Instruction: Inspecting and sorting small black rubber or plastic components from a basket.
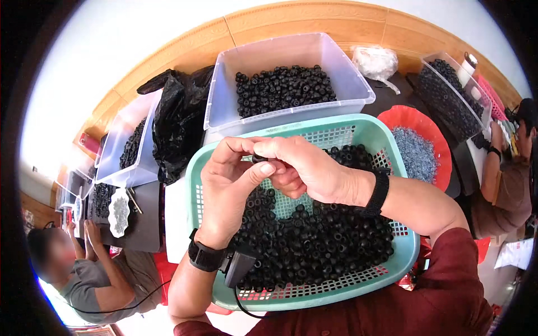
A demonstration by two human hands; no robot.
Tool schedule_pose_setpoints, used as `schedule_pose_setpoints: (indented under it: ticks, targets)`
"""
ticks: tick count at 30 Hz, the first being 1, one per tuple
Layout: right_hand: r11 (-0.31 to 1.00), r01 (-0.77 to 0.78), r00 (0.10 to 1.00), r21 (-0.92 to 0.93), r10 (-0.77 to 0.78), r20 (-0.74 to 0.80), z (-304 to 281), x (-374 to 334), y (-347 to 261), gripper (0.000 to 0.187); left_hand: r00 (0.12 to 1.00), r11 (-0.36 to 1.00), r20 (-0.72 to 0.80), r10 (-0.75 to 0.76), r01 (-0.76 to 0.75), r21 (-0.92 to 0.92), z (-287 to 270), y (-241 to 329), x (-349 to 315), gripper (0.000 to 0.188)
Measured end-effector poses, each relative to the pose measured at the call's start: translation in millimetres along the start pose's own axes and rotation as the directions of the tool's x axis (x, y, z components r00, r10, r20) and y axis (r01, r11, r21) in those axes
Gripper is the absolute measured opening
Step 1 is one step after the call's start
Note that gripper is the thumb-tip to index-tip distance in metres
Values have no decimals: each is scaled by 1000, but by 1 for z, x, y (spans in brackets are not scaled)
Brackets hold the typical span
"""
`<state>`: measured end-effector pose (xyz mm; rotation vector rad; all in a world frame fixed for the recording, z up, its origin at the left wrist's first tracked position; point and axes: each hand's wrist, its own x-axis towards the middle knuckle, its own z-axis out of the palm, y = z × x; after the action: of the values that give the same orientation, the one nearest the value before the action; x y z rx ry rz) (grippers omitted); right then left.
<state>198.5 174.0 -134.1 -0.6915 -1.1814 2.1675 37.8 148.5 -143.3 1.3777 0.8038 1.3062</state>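
- The teal basket (386, 147) serves as the landmark; it sits right in front of the person, close enough that both hands work over it without a stretch.
- The left hand (227, 187) is raised above the basket's middle, thumb and forefinger pressed together on a small black ring part (259, 159), presumably held up near the eyes for a good look.
- The right hand (305, 168) meets it from the basket's right side, fingers curled and pinching the same part, so the piece is braced from both sides.
- A heap of black ring parts (319, 241) fills the basket below the hands, so a dropped piece would likely fall back among them.
- A black wristband device (206, 256) with a cable sits on the left wrist, over the basket's near-left rim; a black strap (380, 191) circles the right wrist.
- Behind the basket stands a clear plastic bin (347, 78) holding more black rings, within arm's reach.
- To the basket's right lies a red dish (409, 117) of small grey metal bits.
- Left of the basket, behind, a black plastic bag (179, 123) slumps beside another clear bin (120, 162).
- Other people sit at the far left and far right of the basket, each at their own spot along the worktop.
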Motion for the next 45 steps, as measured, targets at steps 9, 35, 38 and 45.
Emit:
schedule_pose_setpoints:
  ticks: [9, 35, 38, 45]
  targets:
    - [988, -25, 998, -150, 16, -65, 2, 2, -3, 33, 998, 1000, -66, -22, 23, 19, 2, 1, 0, 22]
    - [990, -114, 989, 86, 105, 103, -6, 1, -5, 41, 996, 980, -66, 68, -54, 192, 1, -2, -6, 24]
    - [986, -119, 992, 115, 112, 60, -4, 0, -1, 40, 997, 982, -68, 48, -34, 188, 3, -1, -7, 23]
    - [986, -65, 998, 155, 62, 22, 0, -2, 1, 39, 992, 982, -114, 46, -24, 188, 8, 0, -7, 23]
